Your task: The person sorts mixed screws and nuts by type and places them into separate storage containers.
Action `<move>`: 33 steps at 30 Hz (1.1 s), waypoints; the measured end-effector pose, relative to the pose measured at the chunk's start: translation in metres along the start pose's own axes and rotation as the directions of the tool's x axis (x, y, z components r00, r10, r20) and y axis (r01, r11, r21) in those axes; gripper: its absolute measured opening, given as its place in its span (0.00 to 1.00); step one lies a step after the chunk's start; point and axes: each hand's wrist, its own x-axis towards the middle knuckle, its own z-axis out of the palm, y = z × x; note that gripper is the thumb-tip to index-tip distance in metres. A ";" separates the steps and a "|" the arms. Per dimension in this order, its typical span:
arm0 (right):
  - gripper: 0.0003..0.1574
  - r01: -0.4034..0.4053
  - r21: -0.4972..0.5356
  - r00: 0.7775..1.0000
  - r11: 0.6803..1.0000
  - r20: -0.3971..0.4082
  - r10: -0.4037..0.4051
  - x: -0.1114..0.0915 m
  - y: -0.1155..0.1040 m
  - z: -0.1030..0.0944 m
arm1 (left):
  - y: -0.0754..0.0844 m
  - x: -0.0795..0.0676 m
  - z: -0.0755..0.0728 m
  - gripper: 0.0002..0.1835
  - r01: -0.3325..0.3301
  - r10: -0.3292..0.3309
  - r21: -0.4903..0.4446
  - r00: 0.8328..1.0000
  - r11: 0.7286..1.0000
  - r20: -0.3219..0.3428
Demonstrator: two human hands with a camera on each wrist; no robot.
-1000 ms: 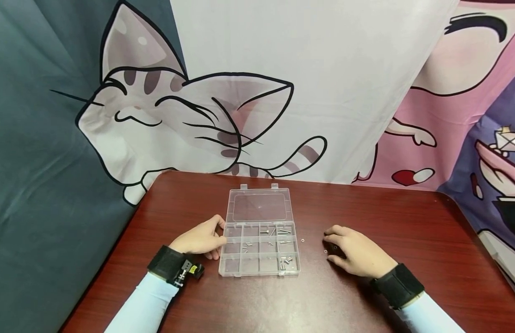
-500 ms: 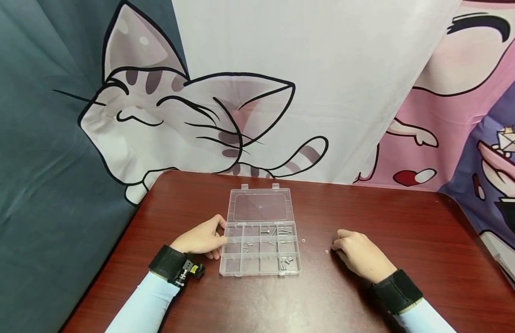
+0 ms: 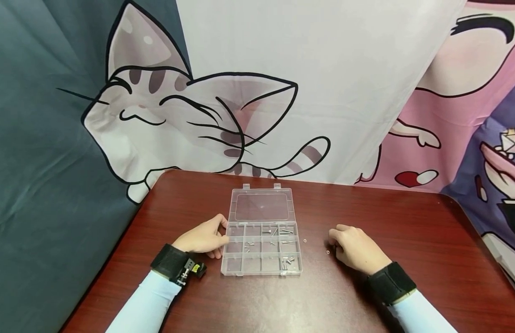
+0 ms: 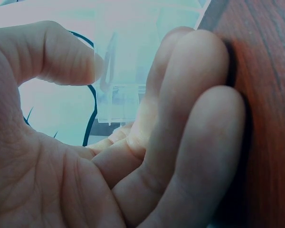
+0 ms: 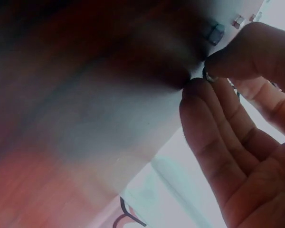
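A clear plastic compartment box (image 3: pixel 251 264) lies on the table with its lid (image 3: pixel 262 206) folded back. My left hand (image 3: pixel 202 237) holds its left edge; the thumb (image 4: pixel 78 69) is against the clear plastic, the other fingers beside it near the tabletop. Small metal screws (image 3: pixel 287 262) lie in several compartments. To the right of the box, my right hand (image 3: pixel 358 249) is low over the table. Between its thumb and fingertips, the right wrist view shows a small shiny nut (image 5: pixel 210 75) being pinched, mostly covered. A darker nut (image 5: pixel 216 34) lies just beyond the thumb.
Two small nuts lie on the wooden table (image 3: pixel 282 305): one nut (image 3: pixel 305 240) by the box's right side, the other nut (image 3: pixel 327 252) just left of my right hand. Printed cloth (image 3: pixel 344 92) hangs behind the table's far edge.
My right hand's fingers were spread over the table; they have drawn together. It shifted right, then slightly back left and away from me. My left hand keeps its hold on the box.
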 end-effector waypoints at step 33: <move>0.14 0.375 0.269 0.917 0.887 0.033 -0.398 0.150 -0.156 0.005 | 0.002 0.001 0.000 0.20 0.005 -0.005 -0.008 1.000 1.000 0.008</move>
